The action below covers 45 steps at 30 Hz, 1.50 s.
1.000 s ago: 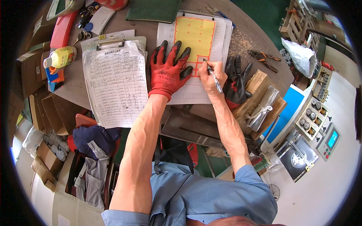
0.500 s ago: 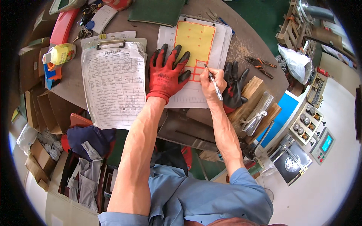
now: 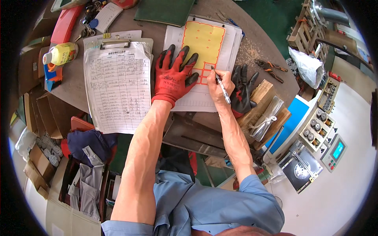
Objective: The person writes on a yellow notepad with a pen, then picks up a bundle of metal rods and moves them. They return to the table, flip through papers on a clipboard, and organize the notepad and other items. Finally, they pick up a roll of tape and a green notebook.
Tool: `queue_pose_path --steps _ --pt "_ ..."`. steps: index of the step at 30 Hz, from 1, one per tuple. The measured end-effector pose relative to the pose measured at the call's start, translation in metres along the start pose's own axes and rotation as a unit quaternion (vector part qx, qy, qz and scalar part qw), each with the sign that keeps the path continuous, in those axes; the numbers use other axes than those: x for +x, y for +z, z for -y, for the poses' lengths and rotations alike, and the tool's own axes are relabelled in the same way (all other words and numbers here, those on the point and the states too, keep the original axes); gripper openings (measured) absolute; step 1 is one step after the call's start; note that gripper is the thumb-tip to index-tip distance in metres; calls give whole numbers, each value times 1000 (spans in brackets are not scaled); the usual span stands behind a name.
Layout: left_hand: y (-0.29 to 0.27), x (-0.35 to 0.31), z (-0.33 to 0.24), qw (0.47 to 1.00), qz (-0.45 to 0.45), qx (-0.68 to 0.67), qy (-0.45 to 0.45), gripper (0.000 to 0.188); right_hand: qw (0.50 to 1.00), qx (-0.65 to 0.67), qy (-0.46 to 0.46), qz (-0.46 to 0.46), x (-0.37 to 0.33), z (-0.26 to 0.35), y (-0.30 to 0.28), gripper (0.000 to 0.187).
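Plainly, the clipboard (image 3: 114,43) at nine o'clock from the left hand (image 3: 173,78) lies close enough for a sideways sweep of that forearm to ruck its handwritten form (image 3: 114,86). The left hand wears a red-and-black glove (image 3: 168,84), its fingers apart and flat on the paper, gripping nothing; if that pressure eased, the yellow sheet (image 3: 202,37), partly covered at one o'clock from it, could slide. The bare right hand (image 3: 217,87) has its fingers clamped on a pen (image 3: 225,93), the tip aimed toward eleven o'clock at red-outlined boxes (image 3: 205,73) by the yellow sheet's six o'clock end; whether it touches cannot be told. A knock to this hand could drag a stray stroke across the lines, caused by bumping the loose glove (image 3: 244,96) just beside it at three o'clock, or the timber block (image 3: 260,95) beyond, toward four.
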<state>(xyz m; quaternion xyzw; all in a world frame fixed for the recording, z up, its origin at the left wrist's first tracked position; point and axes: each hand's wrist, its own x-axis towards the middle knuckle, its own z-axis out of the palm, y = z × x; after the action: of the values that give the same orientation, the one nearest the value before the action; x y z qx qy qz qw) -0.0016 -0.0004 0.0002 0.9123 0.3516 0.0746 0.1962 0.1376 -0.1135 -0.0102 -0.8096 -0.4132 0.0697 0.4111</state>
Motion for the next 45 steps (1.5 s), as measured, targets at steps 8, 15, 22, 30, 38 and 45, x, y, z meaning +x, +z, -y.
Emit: queue_pose_path --steps 8,15,22,30,38,45 --pt "0 1 -1 1000 9 6 -6 54 1000 -1 -4 2 3 0 2 19" --pt "1 1 -1 1000 8 9 -4 52 1000 12 19 -13 -1 0 2 20" --pt "2 1 -1 1000 -5 7 0 50 1000 1 8 -18 -1 -2 4 20" --pt "2 0 1 1000 14 21 0 60 1000 7 14 0 3 3 0 20" --pt "-1 1 0 1000 1 12 4 60 1000 -1 22 -9 1 2 2 20" --pt "-1 2 0 1000 10 13 2 60 998 37 54 -25 -5 -6 4 19"
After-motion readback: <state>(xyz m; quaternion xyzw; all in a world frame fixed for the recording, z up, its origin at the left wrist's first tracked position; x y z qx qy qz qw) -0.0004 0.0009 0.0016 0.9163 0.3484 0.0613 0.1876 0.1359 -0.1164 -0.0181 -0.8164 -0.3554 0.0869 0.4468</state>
